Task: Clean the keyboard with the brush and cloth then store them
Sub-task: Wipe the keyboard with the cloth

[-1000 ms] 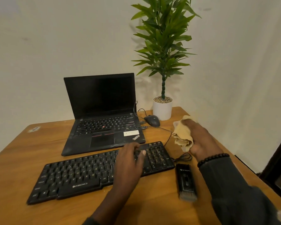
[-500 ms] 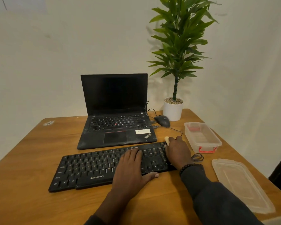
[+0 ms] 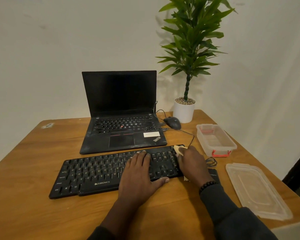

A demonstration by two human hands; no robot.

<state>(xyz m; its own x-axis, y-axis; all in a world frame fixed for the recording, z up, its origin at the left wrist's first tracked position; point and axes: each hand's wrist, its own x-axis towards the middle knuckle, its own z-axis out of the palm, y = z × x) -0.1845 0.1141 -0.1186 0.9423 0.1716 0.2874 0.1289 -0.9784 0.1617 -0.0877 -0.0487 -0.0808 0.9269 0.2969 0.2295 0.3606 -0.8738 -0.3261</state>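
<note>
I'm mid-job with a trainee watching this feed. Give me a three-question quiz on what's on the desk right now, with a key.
1. True or false: the clear plastic lid is snapped onto the clear plastic storage box with red clips.
2. Which hand presses the beige cloth onto the black Zebronics keyboard?
A. left hand
B. right hand
C. neither
3. Fill in: the black wired mouse sits between the open black laptop and the white ____ of the green plant.

Key: 1 false, the lid lies on the wooden table nearer the camera than the box; 2 B; 3 pot.
</note>
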